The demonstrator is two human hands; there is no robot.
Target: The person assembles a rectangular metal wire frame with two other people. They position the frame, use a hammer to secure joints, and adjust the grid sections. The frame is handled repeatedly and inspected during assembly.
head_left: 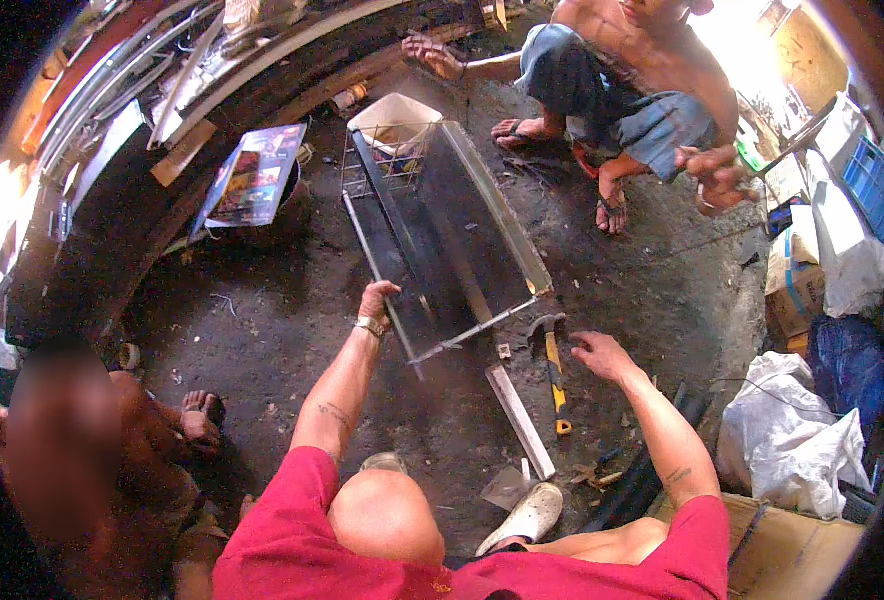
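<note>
Rectangular metal frame with long grey side rails [442, 240] lies flat on the dark dirt floor [282, 330] in front of the seated person, a wire grid section [382, 160] fixed at its far end. The person's left hand [376, 300], a wristwatch on its wrist, rests on the frame's near left rail with fingers curled over it; how firmly it grips cannot be told, since the fingers hide the contact. The right hand [600, 354] hovers half open, fingers loosely spread and holding nothing, just beside the dark head of a hammer with a yellow and black handle [554, 370] that lies on the ground. Near the hammer a pale flat metal strip [520, 420] points toward a white shoe [528, 516], and a small metal offcut [507, 488] sits next to it, its shape hard to make out. Beyond the frame's far end stands a white plastic bucket [394, 115], partly screened by the grid. Another person in grey shorts [612, 100] squats across the frame, cut off by the upper edge; a third person [112, 440] sits at lower left, blurred. White sacks [792, 430] and cardboard boxes [792, 290] crowd the right rim.
</note>
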